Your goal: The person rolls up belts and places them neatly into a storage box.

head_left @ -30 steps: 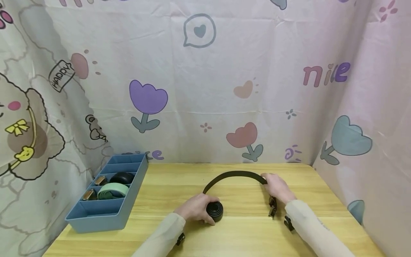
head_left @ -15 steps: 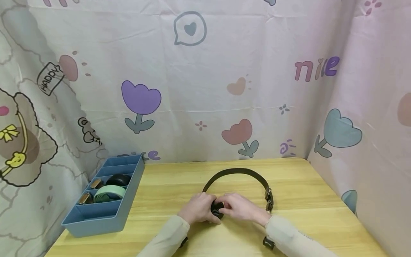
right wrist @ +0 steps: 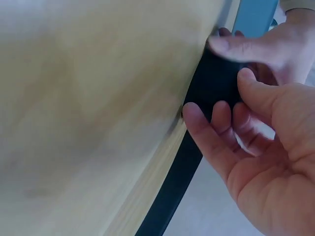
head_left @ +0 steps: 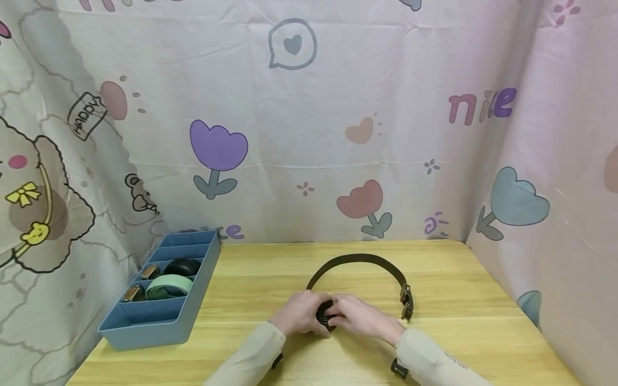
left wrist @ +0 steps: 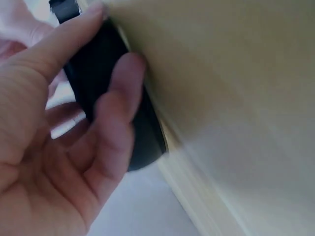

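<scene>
A black belt (head_left: 357, 258) lies on edge on the table, its free length arching away and round to the right. One end is wound into a tight coil (head_left: 323, 316) between my two hands. My left hand (head_left: 300, 313) grips the coil from the left, with thumb and fingers round its side in the left wrist view. From the right, my right hand (head_left: 361, 318) holds the same coil; its fingertips are on the black band (right wrist: 211, 81) in the right wrist view. The belt's metal buckle (head_left: 406, 296) rests at the far end of the arc, beyond my right wrist.
A blue divided box (head_left: 193, 316) stands at the left of the wooden table (head_left: 251, 273). Inside are a rolled black belt (head_left: 182, 266) and a rolled green belt (head_left: 169, 284), with gold-coloured buckles beside them. A printed curtain (head_left: 289, 118) hangs behind and at both sides.
My right hand has left the strap near the buckle and come left to the coil. The buckle end now lies free on the table. My left hand has stayed on the coil.
</scene>
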The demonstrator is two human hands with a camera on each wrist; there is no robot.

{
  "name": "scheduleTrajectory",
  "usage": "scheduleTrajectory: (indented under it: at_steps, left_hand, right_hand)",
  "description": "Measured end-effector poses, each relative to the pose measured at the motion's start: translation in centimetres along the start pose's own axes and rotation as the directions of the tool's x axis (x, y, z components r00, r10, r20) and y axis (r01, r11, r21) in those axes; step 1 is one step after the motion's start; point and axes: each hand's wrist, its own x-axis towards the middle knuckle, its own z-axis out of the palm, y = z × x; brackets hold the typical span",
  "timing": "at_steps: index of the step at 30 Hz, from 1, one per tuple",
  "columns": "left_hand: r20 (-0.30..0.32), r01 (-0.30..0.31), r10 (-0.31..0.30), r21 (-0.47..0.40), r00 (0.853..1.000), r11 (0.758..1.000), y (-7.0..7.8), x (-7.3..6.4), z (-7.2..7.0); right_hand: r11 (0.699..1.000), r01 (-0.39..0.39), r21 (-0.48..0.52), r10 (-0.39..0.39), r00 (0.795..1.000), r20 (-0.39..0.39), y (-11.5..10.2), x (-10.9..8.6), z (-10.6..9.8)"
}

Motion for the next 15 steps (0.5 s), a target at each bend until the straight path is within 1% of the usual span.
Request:
scheduleTrajectory:
  at_steps: [4,7,10,15]
  left_hand:
    - [0.075,-0.031,0.034,-0.044,0.997,0.999,-0.7,-0.1,-0.4]
    - [0.104,-0.045,0.051,-0.057,0.993,0.997,-1.1,-0.2,-0.6]
    - [0.103,-0.031,0.037,-0.058,0.994,0.998,-1.2,-0.1,-0.5]
    - [0.057,0.009,-0.007,-0.043,0.998,0.999,-1.2,0.0,-0.3]
  right_hand:
    - [0.999,0.039,-0.008,-0.039,0.999,0.021,0.5,-0.2,-0.3]
    - [0.997,0.059,-0.049,-0.056,0.997,0.044,0.5,-0.2,-0.5]
    - [0.995,0.031,-0.099,-0.028,0.999,0.039,0.1,0.0,-0.4]
    - [0.985,-0.079,-0.152,0.076,0.997,-0.027,-0.8,0.5,0.2]
